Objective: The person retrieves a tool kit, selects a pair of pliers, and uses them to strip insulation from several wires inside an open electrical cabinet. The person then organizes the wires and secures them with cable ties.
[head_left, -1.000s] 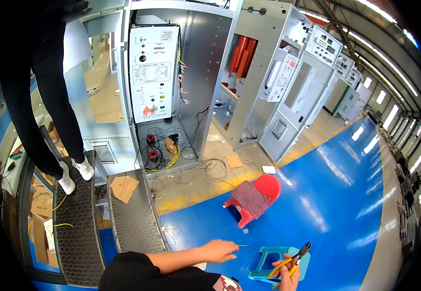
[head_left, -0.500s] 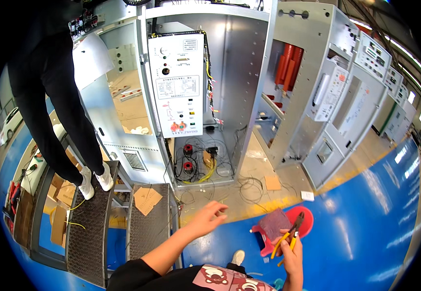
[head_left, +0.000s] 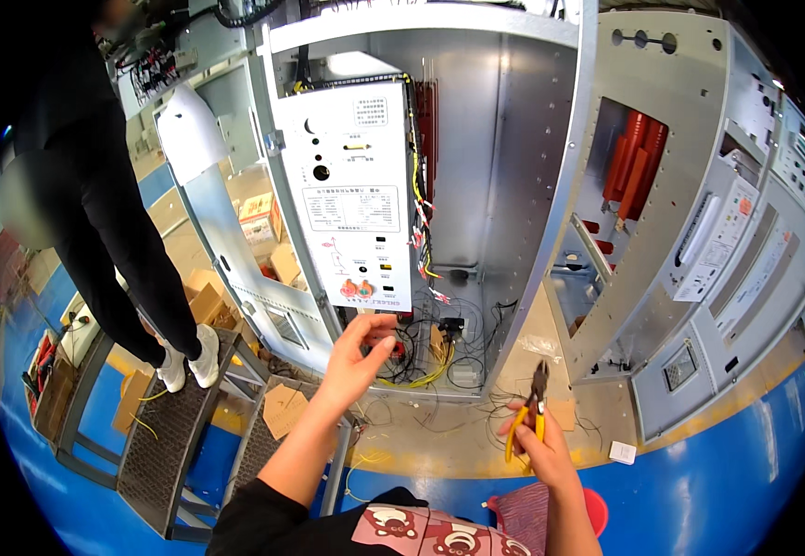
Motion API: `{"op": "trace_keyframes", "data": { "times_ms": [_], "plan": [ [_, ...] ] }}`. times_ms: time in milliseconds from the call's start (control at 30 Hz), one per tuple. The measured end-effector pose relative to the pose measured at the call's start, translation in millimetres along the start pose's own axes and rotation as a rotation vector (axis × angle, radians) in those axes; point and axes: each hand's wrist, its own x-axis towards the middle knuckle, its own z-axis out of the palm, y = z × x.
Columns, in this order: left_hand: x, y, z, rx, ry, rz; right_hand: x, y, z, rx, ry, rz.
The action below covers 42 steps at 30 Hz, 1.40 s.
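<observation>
My left hand (head_left: 354, 369) is raised before the open grey cabinet (head_left: 518, 199), just below the lower edge of its white control panel (head_left: 351, 255). Its fingers are bent, with a gap to the thumb, and nothing shows in it. Cutting pliers (head_left: 538, 382) with yellow handles are gripped in my right hand (head_left: 546, 454), jaws pointing up and away from me. Behind my left hand, loose black and yellow wires (head_left: 435, 371) lie on the cabinet floor. A wiring bundle (head_left: 418, 185) with loose ends hangs along the panel's right edge.
On dark metal steps (head_left: 166, 454) at the left stands another person in black trousers (head_left: 133, 222) and white shoes. Cardboard (head_left: 284, 410) lies on the near step. A pink-red stool (head_left: 595, 510) with a cushion is by my right forearm. Further grey cabinets (head_left: 690, 361) stand at the right.
The view has moved nearer to the cabinet. My left hand has risen toward the panel's lower edge. My right hand has moved forward with the pliers, away from above the stool.
</observation>
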Motion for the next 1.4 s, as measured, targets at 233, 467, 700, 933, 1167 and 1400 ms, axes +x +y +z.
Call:
{"op": "trace_keyframes", "data": {
  "times_ms": [233,467,700,933,1167,1400],
  "plan": [
    [96,-43,-16,-0.051,0.157,-0.015,141,-35,-5,-0.082,-0.101,-0.096],
    [222,-49,-3,-0.023,0.197,0.231,241,-60,-2,-0.035,-0.248,-0.061],
    [222,-16,37,-0.331,-0.093,0.077,307,-54,-21,0.138,-0.577,-0.048],
    [216,3,82,-0.684,-0.287,-0.225,364,-41,-30,0.436,-0.968,-0.003],
    [278,-35,77,0.664,0.448,0.256,425,-54,-59,0.3,-0.963,0.028],
    [320,-75,71,0.454,0.57,0.095,485,-72,-60,0.036,-1.005,0.001]
  ]
}}
